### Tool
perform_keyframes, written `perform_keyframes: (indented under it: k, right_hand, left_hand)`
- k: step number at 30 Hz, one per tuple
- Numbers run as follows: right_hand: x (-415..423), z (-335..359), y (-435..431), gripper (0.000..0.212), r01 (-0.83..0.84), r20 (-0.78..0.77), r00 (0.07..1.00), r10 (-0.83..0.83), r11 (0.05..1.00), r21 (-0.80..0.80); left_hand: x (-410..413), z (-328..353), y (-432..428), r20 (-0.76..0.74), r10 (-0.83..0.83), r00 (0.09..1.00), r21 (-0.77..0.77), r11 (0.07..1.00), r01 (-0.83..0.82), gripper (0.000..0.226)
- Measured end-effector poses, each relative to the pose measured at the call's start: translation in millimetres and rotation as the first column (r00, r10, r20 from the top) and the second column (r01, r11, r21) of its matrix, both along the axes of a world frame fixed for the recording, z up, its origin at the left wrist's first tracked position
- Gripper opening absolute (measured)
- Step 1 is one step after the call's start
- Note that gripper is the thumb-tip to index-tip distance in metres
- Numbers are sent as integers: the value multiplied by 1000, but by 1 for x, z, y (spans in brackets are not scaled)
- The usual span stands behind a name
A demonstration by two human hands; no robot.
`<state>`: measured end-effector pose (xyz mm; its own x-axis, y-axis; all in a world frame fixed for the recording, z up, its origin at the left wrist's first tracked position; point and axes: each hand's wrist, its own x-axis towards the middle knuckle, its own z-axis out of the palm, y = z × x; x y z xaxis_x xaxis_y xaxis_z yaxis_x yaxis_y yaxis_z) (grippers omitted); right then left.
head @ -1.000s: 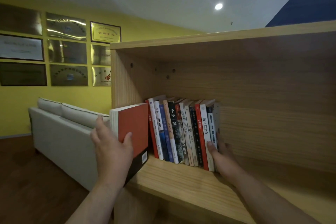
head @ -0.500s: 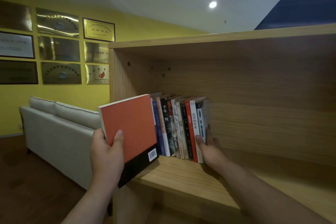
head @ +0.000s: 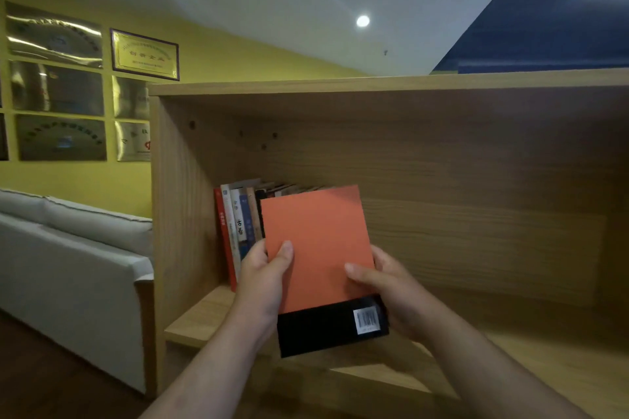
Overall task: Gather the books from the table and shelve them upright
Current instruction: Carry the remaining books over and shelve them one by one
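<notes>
Swung the orange book from the left of the bookcase across to the front of the shelved row, and lifted the right hand off the row's right end onto the book. Held the book in both hands. Gripped its left edge with the left hand, thumb flat on the cover and fingers curled behind. Gripped its right edge with the right hand, thumb likewise on the cover, fingers out of sight behind. Held it upright, tipped slightly to the left, with the back cover toward the camera: orange above a black band, with a white barcode at the band's right end. Covered the right part of the row with it. Could not tell whether its bottom edge touched the shelf board.

Found in the open wooden compartment a single row of books, standing upright with spines outward at the left end of the shelf board, near the left side panel. Counted a red spine outermost, then white, blue and tan ones.

Saw, past the left side panel, a grey sofa along the yellow wall, with framed plaques hung above it.
</notes>
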<state>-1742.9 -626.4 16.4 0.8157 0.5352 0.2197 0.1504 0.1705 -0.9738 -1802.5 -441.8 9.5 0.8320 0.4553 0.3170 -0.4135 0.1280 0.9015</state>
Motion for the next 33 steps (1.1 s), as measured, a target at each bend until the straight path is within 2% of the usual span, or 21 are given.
perform_keyframes:
  k: [2,4,6,8,10,11,13,17,22,24,27,30,31,33]
  right_hand:
    - [-3,2,-16,34,90,7,996,-90,996,10]
    - [-1,6,-34,31,249,50,967,-249,968,15]
    - [4,9,-48,24,409,88,907,-411,912,42]
    - [11,12,-53,22,548,138,823,-550,834,60]
    - [20,9,-46,24,621,217,760,-613,783,37]
    - [23,5,-38,29,642,260,741,-619,767,-1]
    - [33,-7,-18,40,667,320,719,-617,741,-69]
    - [51,-22,19,39,645,359,739,-570,752,-135]
    - [70,-21,44,25,568,320,804,-501,807,-163]
    - [73,-23,49,28,535,259,835,-485,824,-184]
    - [77,-32,42,40,398,68,917,-392,902,-170]
    - [78,-36,30,60,301,121,953,-278,908,-291]
    - [77,-36,27,64,294,156,954,-255,895,-337]
    - [78,-38,25,65,243,130,969,-210,901,-360]
  left_hand:
    - [8,2,-10,-44,-61,997,78,995,64,23]
    - [15,1,-9,-87,-72,994,216,972,90,22]
    - [22,-6,9,-103,104,989,410,910,-53,28]
    - [27,-18,38,-91,324,942,546,807,-225,36]
    - [32,-30,68,-163,456,875,575,764,-292,46]
    - [35,-35,80,-220,471,854,562,777,-284,52]
    - [43,-38,95,-286,407,867,475,846,-241,56]
    - [62,-31,103,-286,264,921,352,923,-155,57]
    - [76,-36,104,-218,259,941,286,939,-192,68]
    - [77,-41,103,-194,265,944,295,934,-202,71]
    - [79,-44,103,-175,281,944,308,926,-219,74]
    - [80,-44,108,-178,261,949,273,940,-207,77]
    - [81,-43,110,-194,238,952,254,949,-185,79]
    - [84,-41,114,-231,186,955,225,965,-134,80]
